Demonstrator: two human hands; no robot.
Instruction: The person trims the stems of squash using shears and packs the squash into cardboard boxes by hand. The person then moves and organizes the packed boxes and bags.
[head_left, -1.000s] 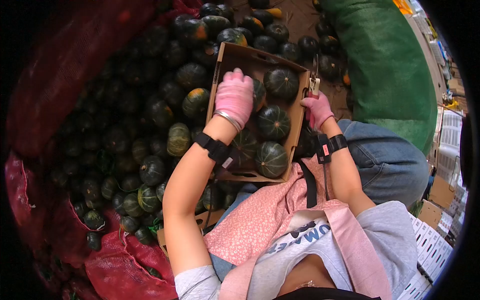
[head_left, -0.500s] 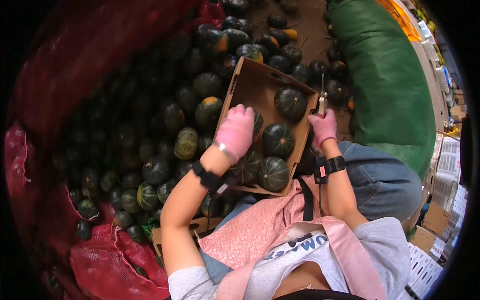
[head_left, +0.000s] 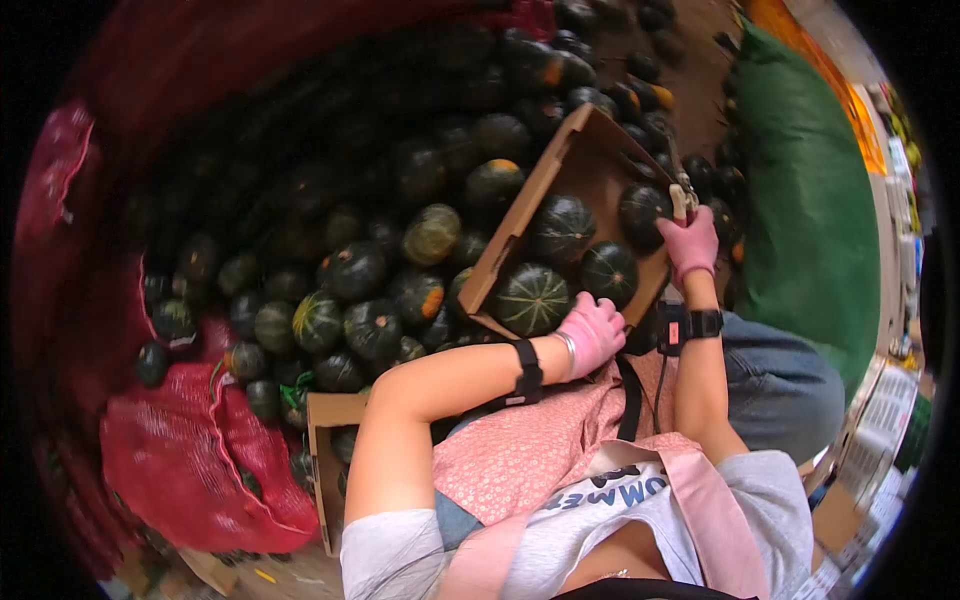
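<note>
Several dark green kabocha squashes sit in a tilted cardboard box in front of me. My left hand, in a pink glove, is at the box's near end, beside the squashes. Its fingers curl downward over something, and what lies under the palm is hidden. Beyond the box's right side, my right hand, also pink-gloved, is closed around the pale handle of pruning shears. Their metal blades point away from me, over loose squashes.
A big heap of squashes spreads to the left and beyond the box. Red mesh sacks lie at the left, and a full green sack stands at the right. Another cardboard box is by my left arm.
My left hand has moved from the box's left side to its near end. The left squashes in the box are now uncovered. The shears remain in my right hand. The view has shifted.
</note>
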